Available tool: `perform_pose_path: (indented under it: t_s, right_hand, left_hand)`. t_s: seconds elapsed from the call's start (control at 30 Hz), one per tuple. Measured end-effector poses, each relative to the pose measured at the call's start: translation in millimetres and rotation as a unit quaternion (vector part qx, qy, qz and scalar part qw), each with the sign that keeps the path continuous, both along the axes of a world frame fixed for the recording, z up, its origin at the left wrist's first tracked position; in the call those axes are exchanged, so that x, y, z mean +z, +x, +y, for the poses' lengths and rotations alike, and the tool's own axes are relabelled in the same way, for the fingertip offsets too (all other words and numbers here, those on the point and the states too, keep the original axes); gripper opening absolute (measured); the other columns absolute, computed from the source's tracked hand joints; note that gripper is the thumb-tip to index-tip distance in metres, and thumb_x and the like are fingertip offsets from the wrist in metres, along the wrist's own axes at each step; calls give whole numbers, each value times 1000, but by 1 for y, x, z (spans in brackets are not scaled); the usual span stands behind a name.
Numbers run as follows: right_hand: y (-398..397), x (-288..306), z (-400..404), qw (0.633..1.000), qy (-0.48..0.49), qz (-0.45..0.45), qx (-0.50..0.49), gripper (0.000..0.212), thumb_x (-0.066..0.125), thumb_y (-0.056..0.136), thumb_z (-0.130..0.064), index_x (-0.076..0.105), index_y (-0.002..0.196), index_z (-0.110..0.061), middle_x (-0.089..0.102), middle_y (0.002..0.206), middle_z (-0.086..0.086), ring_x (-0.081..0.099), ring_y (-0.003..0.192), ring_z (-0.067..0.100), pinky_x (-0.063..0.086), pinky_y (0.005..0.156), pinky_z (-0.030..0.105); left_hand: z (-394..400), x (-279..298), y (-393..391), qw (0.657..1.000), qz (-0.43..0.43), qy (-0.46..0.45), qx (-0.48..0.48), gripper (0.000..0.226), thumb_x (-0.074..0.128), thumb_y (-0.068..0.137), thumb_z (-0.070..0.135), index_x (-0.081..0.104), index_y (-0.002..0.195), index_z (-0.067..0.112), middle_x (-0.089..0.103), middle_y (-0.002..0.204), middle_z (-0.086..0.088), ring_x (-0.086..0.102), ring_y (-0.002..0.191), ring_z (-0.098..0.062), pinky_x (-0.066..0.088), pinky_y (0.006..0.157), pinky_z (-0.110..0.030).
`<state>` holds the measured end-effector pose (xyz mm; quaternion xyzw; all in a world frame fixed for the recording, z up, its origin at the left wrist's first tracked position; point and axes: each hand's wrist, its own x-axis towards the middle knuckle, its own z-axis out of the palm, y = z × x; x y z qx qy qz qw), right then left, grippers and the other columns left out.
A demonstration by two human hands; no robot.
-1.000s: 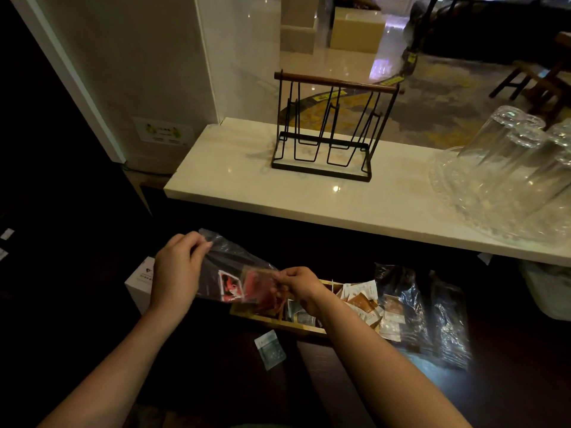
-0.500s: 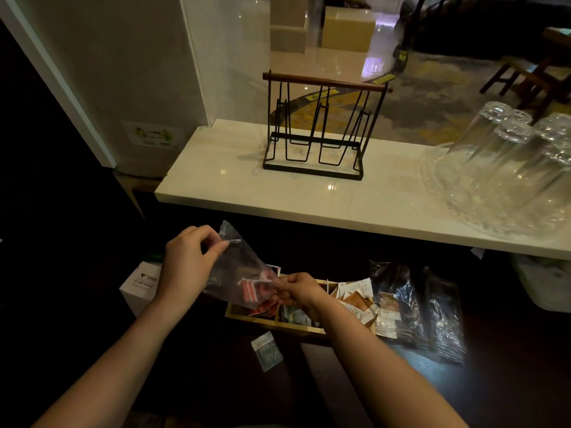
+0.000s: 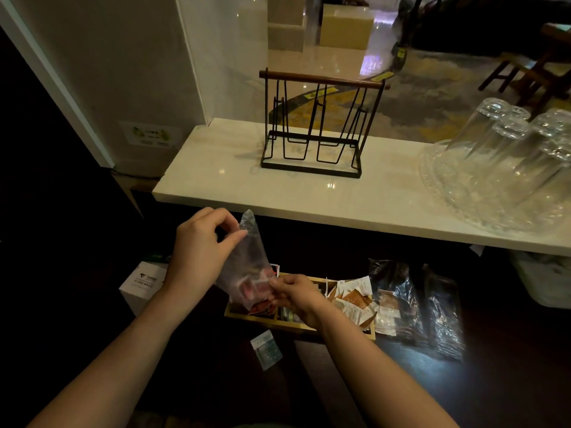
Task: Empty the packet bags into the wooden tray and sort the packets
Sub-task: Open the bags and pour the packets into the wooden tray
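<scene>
Dim indoor scene: a pale marble shelf (image 3: 309,193) crosses the upper half, above a dark bench (image 3: 463,381) that carries the work. On the shelf stand a black wire rack (image 3: 312,128) with a wooden top bar, at 12 o'clock, and a glass tray (image 3: 448,193) bearing upturned glasses (image 3: 506,134), at 2 o'clock. Centre frame, the left hand (image 3: 200,245) pinches the upper corner of a clear plastic bag (image 3: 247,267) between thumb and fingers, holding it upended and tilted. The right hand (image 3: 293,295), fingers curled, pinches the bag's lower edge, where red packets (image 3: 250,291) gather directly over the left end of the wooden tray (image 3: 296,327). The tray lies on the bench under both hands; its right compartment, at 3 o'clock from the right hand, holds white and brown packets (image 3: 355,299). Just beside the tray at 3 o'clock lie further plastic bags (image 3: 417,307), some with packets inside. One small loose packet (image 3: 266,349) lies on the bench at 6 o'clock from the tray. A white box (image 3: 139,282) sits at 9 o'clock, partly hidden by the left wrist.
</scene>
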<state>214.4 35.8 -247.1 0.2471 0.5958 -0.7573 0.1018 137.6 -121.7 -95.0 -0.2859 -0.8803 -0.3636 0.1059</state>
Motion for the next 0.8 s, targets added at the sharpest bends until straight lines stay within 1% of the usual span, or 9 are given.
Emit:
perform_pose_path:
  t_s: [0.2, 0.37, 0.5, 0.57, 0.63, 0.67, 0.7, 0.73, 0.8]
  right_hand:
    - [5, 4, 11, 1000, -1, 6, -23, 19, 54, 94, -13, 63, 79, -7, 64, 73, 6, 62, 57, 7, 54, 59, 17]
    - [8, 18, 13, 998, -5, 28, -59, 16, 51, 95, -13, 61, 86, -4, 64, 72, 6, 62, 56, 7, 52, 55, 18]
    - [18, 35, 29, 990, -6, 65, -123, 14, 50, 95, -11, 57, 85, -7, 66, 74, 6, 59, 55, 9, 46, 51, 20]
    - [27, 43, 41, 984, 3, 85, -159, 12, 49, 95, -9, 57, 88, -4, 64, 72, 7, 57, 53, 10, 47, 49, 19]
    - [37, 48, 54, 975, 30, 96, -196, 13, 48, 95, -9, 57, 89, -2, 63, 71, 8, 56, 53, 10, 49, 49, 20]
    - [43, 49, 59, 971, 42, 99, -214, 13, 48, 95, -9, 57, 88, -2, 63, 71, 8, 56, 52, 11, 49, 49, 20]
    - [49, 49, 65, 966, 56, 100, -230, 14, 49, 95, -9, 57, 87, -3, 63, 71, 8, 56, 53, 11, 49, 49, 21]
    - [55, 49, 70, 963, 71, 99, -242, 14, 49, 95, -10, 58, 86, -3, 63, 71, 8, 55, 53, 12, 48, 49, 21]
    - [69, 47, 79, 956, 92, 97, -262, 16, 49, 96, -12, 58, 88, -1, 63, 69, 7, 54, 53, 13, 47, 47, 21]
  left_hand:
    - [-1, -4, -5, 1000, -3, 11, -8, 13, 75, 76, 11, 63, 71, 12, 58, 74, 3, 54, 68, -7, 39, 61, -5]
    - [-3, -4, -11, 999, 23, 27, -2, 12, 75, 76, 11, 63, 74, 12, 60, 78, 0, 57, 69, -14, 44, 59, -17]
    - [-7, -15, -20, 998, 17, 58, 21, 7, 71, 80, 9, 65, 78, 9, 61, 80, -3, 59, 68, -21, 50, 59, -33]
    - [-9, -28, -21, 996, -3, 82, 43, 2, 63, 87, 12, 63, 86, 10, 62, 83, -5, 60, 65, -20, 50, 55, -29]
    - [-8, -50, -18, 994, -37, 82, 57, 6, 55, 92, 16, 60, 93, 13, 61, 86, -6, 60, 65, -18, 46, 49, -16]
    - [-6, -66, -16, 996, -53, 48, 51, 9, 53, 93, 16, 60, 97, 13, 61, 91, -7, 61, 72, -19, 45, 51, -15]
    - [-4, -84, -12, 997, -71, -10, 33, 13, 52, 93, 18, 61, 103, 13, 61, 99, -7, 62, 84, -20, 45, 60, -15]
    - [-2, -103, -5, 992, -97, -81, 5, 21, 52, 94, 21, 60, 112, 14, 59, 111, -7, 60, 100, -21, 45, 74, -18]
    - [-1, -137, 11, 964, -154, -210, -52, 39, 49, 95, 32, 48, 132, 22, 44, 142, -3, 41, 130, -19, 39, 102, -29]
